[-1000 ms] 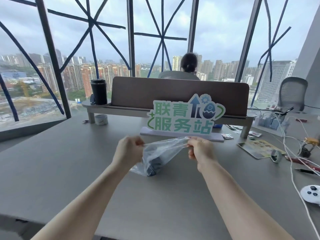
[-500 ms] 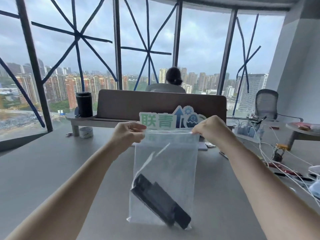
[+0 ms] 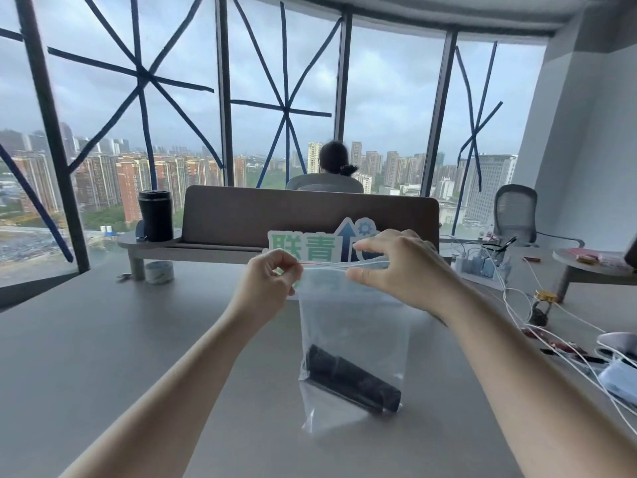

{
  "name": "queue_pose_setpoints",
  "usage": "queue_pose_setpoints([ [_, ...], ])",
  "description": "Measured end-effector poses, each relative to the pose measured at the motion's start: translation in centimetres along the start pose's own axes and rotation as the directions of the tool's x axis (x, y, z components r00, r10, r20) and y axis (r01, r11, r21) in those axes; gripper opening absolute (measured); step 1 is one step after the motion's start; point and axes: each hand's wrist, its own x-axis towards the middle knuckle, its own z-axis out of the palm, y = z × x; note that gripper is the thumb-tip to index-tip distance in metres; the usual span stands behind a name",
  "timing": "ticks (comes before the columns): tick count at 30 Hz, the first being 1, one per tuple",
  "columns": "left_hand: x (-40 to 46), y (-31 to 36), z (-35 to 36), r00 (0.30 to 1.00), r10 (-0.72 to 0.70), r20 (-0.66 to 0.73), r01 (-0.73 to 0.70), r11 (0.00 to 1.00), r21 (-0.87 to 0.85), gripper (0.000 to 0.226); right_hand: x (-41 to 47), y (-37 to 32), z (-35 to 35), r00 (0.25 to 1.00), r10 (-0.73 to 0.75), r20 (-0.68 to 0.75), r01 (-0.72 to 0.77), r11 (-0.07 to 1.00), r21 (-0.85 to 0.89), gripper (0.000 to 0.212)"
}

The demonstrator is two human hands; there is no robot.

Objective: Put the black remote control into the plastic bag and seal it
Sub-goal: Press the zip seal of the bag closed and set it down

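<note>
A clear plastic bag [image 3: 355, 326] hangs upright above the grey table [image 3: 103, 339]. Inside it, at the bottom, the black remote control [image 3: 355, 381] lies slanted, its right end lower. My left hand [image 3: 269, 281] pinches the top left corner of the bag's zip strip, which shows a thin red line. My right hand [image 3: 396, 267] pinches the strip near its middle with thumb and forefinger, other fingers spread. Whether the strip is pressed closed under my fingers cannot be told.
A green and white sign [image 3: 310, 244] stands behind the bag before a brown divider [image 3: 310, 215]. A black tumbler [image 3: 155, 215] and a tape roll [image 3: 159, 271] are at back left. White cables [image 3: 551, 322] and small items lie right. A person sits beyond.
The bag was lifted from a bunched, low position to hang upright. My right hand has slid left along the top strip from the right corner toward the middle.
</note>
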Motion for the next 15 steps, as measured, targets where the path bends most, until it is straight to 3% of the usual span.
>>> queue_pose_setpoints([
  [2,0.0,0.8,0.8,0.998,0.055,0.0,-0.055,0.998,0.036,0.02,0.2,-1.1,1.3,0.993,-0.113,0.019,0.112,0.993,0.046,0.051],
  [6,0.1,1.7,1.4,0.992,0.122,0.014,-0.123,0.985,0.124,0.026,2.1,-1.1,2.3,0.992,-0.105,-0.063,0.115,0.976,0.187,0.006],
  [11,0.5,2.5,1.1,0.99,0.137,-0.009,-0.135,0.984,0.118,0.022,3.3,-1.4,1.0,0.997,-0.064,0.052,0.043,0.938,0.343,0.016],
  [15,0.8,3.1,1.0,0.992,0.128,-0.005,-0.128,0.991,0.032,0.02,4.0,-1.6,0.8,0.999,-0.041,0.026,0.029,0.936,0.35,0.011],
])
